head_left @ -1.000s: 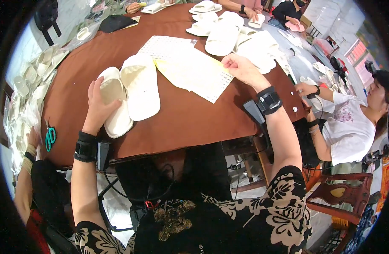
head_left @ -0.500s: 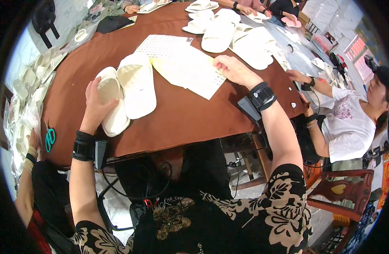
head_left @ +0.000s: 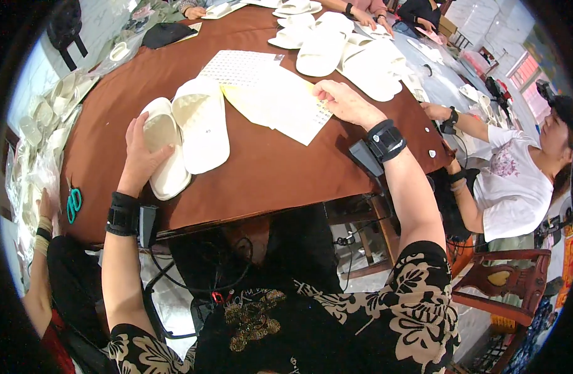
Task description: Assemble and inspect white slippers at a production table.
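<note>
My left hand [head_left: 140, 156] is closed round the side of a white slipper [head_left: 168, 177], its thumb on the insole and its fingers along the outer edge. Touching that slipper on the right lies a second white slipper [head_left: 206, 140], with a tiny mark on its sole. My right hand [head_left: 349, 103] has its fingertips curled in a pinch at the right edge of a white sheet with rows of small marks [head_left: 305, 124]. Whatever may be between those fingertips is too small to make out. Beside it are a yellow-edged paper [head_left: 242, 103] and another dotted sheet [head_left: 236, 65].
White slippers [head_left: 324, 47] are piled at the far right of the brown-covered table [head_left: 267, 177]. Teal-handled scissors [head_left: 73, 206] lie near the left edge, past which bagged slippers [head_left: 40, 143] are heaped. Co-workers sit around; one in a white shirt [head_left: 517, 181] is at the right.
My hands and the two slippers stay almost in place. At the far right, co-workers' hands have shifted, and a pink item there has moved slightly.
</note>
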A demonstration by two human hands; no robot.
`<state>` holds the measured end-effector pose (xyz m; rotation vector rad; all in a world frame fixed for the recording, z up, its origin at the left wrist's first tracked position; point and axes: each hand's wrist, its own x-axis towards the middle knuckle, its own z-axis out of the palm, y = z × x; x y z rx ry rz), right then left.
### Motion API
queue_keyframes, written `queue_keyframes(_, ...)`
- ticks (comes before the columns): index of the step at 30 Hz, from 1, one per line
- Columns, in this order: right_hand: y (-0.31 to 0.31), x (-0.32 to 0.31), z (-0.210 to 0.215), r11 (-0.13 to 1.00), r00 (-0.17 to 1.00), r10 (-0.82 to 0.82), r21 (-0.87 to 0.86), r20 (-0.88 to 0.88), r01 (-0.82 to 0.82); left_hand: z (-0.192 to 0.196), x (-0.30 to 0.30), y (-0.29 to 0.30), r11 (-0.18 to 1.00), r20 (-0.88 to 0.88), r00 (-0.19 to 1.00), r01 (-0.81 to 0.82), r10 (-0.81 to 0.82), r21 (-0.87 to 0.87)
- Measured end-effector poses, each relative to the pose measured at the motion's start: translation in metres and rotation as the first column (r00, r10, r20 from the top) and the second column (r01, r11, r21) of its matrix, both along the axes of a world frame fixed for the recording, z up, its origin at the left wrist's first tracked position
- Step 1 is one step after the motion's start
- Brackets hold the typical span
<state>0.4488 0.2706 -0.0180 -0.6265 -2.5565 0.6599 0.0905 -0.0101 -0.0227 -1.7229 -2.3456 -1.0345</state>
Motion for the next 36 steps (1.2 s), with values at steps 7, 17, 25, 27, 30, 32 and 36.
queue_keyframes(7, -0.003, 0.000, 0.004, 1.000, 1.000, -0.007, -0.005, 0.023, 0.007, -0.002, -0.003, 0.000, 1.000, 0.014, 1.000, -0.004, 0.004, 0.009)
queue_keyframes(17, -0.001, 0.009, 0.005, 0.953, 0.997, -0.070, -0.296, -0.021, 0.060, -0.007, -0.008, -0.001, 0.999, -0.027, 1.000, 0.016, -0.015, 0.036)
queue_keyframes(25, 0.006, 0.014, 0.001, 0.914, 0.970, -0.027, -0.399, -0.243, -0.075, -0.007, -0.010, -0.002, 0.999, -0.056, 0.998, 0.014, -0.012, 0.036)
queue_keyframes(27, 0.000, 0.008, 0.013, 0.885, 0.964, -0.014, -0.452, -0.265, -0.112, -0.007, -0.009, -0.002, 1.000, -0.024, 1.000, -0.005, 0.005, -0.004)
queue_keyframes(30, -0.020, 0.001, 0.034, 0.873, 0.964, 0.003, -0.470, -0.268, -0.133, -0.007, -0.007, -0.002, 0.999, -0.010, 0.999, -0.047, 0.048, 0.013)
queue_keyframes(32, -0.036, -0.008, 0.045, 0.835, 0.943, 0.114, -0.484, -0.311, -0.261, -0.005, -0.008, -0.002, 0.999, -0.038, 0.998, -0.044, 0.044, -0.008)
queue_keyframes(36, -0.055, -0.036, 0.053, 0.852, 0.937, 0.208, -0.417, -0.282, -0.315, -0.005, -0.005, -0.001, 0.999, 0.016, 0.999, -0.046, 0.046, -0.005)
